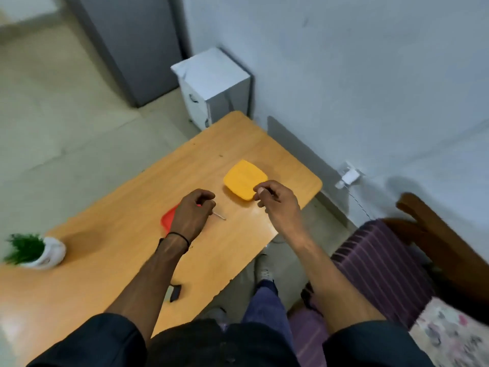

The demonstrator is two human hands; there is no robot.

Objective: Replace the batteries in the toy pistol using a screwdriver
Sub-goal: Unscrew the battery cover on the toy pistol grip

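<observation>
Orange-brown wood forms the tabletop [238, 144], which runs diagonally from the lower left of the head view toward its middle. Near the centre, the left hand [194, 210] is lowered over the wood with its fingers curled. The thin metal shaft of the screwdriver [219, 215] juts from the hand's lower right side and lies along the tabletop, so this grip is closed round the tool, whose handle is hidden. A flat red piece [168, 217] shows under the hand's left edge; what it is cannot be told. Right of centre, the right hand [275, 197] hovers with fingers curled and thumb drawn in to the fingertips, a narrow grip; whether it pinches anything cannot be told. Just beyond it lies a flat yellow lid-like piece [244, 178], its near corner covered by that hand. A small black object [175, 292] sits near the tabletop's lower edge beside the left forearm. At far left stands a green plant in a white pot [51, 254]. A white box [214, 86] stands on the floor at upper centre, and a striped purple cushion [383, 260] shows at right.
</observation>
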